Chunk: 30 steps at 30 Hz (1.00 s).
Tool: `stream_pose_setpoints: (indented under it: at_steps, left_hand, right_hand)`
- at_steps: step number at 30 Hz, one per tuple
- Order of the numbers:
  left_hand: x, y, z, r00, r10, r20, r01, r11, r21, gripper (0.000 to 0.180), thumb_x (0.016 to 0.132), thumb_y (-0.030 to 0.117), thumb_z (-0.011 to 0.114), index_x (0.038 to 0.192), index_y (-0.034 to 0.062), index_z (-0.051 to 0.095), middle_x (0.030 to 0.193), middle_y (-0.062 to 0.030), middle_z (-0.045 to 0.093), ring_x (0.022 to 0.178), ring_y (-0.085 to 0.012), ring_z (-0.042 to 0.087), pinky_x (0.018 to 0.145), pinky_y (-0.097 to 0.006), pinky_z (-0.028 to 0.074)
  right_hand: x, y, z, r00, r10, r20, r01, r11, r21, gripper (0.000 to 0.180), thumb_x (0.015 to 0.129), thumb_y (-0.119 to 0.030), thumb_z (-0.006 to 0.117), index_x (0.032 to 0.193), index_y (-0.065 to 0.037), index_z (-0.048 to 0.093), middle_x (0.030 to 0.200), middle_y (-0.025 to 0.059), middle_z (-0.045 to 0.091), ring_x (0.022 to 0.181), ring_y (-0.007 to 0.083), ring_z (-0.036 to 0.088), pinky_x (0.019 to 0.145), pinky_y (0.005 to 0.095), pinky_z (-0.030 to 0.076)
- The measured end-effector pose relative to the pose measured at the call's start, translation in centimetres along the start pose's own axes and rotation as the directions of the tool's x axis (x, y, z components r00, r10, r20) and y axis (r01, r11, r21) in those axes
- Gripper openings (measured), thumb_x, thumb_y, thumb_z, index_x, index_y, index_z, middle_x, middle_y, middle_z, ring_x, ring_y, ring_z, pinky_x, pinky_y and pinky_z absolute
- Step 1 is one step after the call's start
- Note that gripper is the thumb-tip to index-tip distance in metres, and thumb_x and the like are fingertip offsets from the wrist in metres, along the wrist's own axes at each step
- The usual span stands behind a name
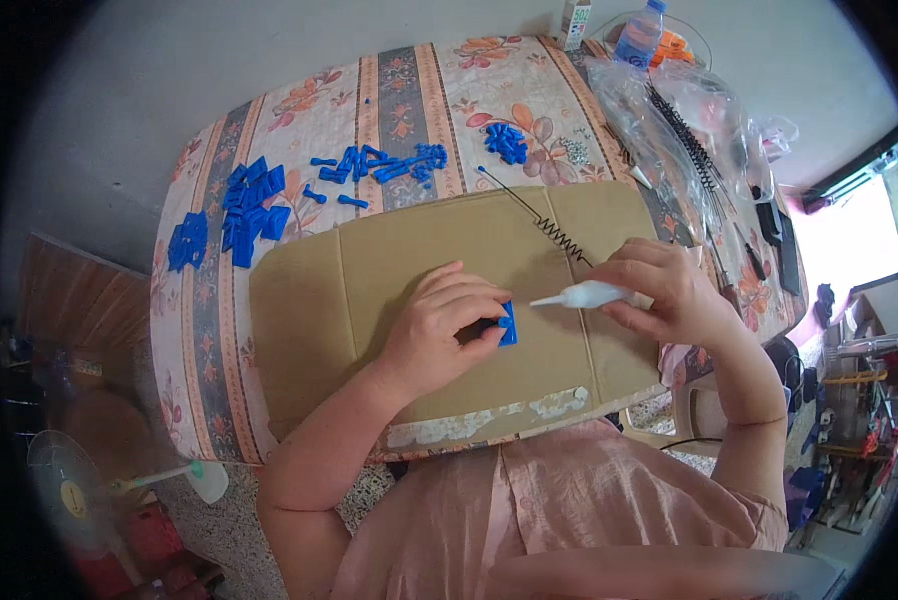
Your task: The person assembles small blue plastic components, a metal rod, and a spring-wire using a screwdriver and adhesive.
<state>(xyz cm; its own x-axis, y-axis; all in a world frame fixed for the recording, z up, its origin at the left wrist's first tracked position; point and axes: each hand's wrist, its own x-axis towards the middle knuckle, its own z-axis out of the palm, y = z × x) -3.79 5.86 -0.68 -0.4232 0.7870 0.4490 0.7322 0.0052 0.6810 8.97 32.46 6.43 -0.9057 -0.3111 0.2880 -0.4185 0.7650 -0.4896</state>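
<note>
My left hand [449,325] is closed on a small blue plastic part [509,326], pinched between thumb and fingers over the cardboard sheet [439,240]. In my right hand [659,290] lies a white glue bottle [594,295], tilted nearly flat, its thin nozzle pointing left toward the blue part. A small gap separates nozzle tip and part. Beyond the right hand, a black coil spring with a long straight end [559,238] rests on the cardboard, its near end reaching the fingers. Most of the blue part's left side is hidden by my fingers.
Piles of blue plastic pieces [254,205] lie on the flowered tablecloth [304,105] past the cardboard, with small metal bits [575,150] farther right. Black springs [684,125], clear plastic bags and a water bottle [639,38] crowd the right back. A fan [74,495] stands at left.
</note>
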Motion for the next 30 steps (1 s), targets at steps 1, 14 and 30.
stream_pose_setpoints:
  at_steps: [1,14,30]
  left_hand:
    - [-0.1,0.0,0.0,1.0,0.016,0.003,-0.016,1.0,0.021,0.018,0.074,0.003,0.075,0.089,0.008,0.067,0.105,-0.0057,0.072,0.103,-0.023,0.067,0.104,-0.049,0.044]
    - [-0.3,0.7,-0.1,0.998,0.043,0.034,-0.044,0.999,0.022,0.017,0.072,0.004,0.077,0.086,0.0074,0.07,0.1,-0.0043,0.073,0.096,-0.0233,0.066,0.086,-0.038,0.047]
    - [-0.3,0.8,-0.1,0.998,0.062,0.018,-0.063,0.997,0.041,0.017,0.072,0.006,0.078,0.086,0.008,0.07,0.098,-0.0036,0.073,0.095,-0.0226,0.067,0.085,-0.036,0.048]
  right_hand:
    - [0.1,-0.2,0.0,1.0,0.003,0.003,-0.003,1.0,0.001,0.032,0.078,-0.012,0.071,0.109,-0.004,0.066,0.088,0.0121,0.064,0.081,0.033,0.064,0.07,0.0415,0.051]
    - [1.9,-2.4,-1.5,0.975,-0.134,0.178,0.174,0.957,-0.232,0.029,0.077,-0.018,0.073,0.101,-0.005,0.066,0.083,0.0067,0.061,0.081,0.0265,0.062,0.07,0.039,0.05]
    - [3.2,-4.0,-2.3,0.956,-0.144,0.257,0.228,0.914,-0.335,0.027,0.071,-0.019,0.075,0.092,-0.008,0.063,0.077,0.0041,0.054,0.077,0.0241,0.059,0.068,0.0377,0.049]
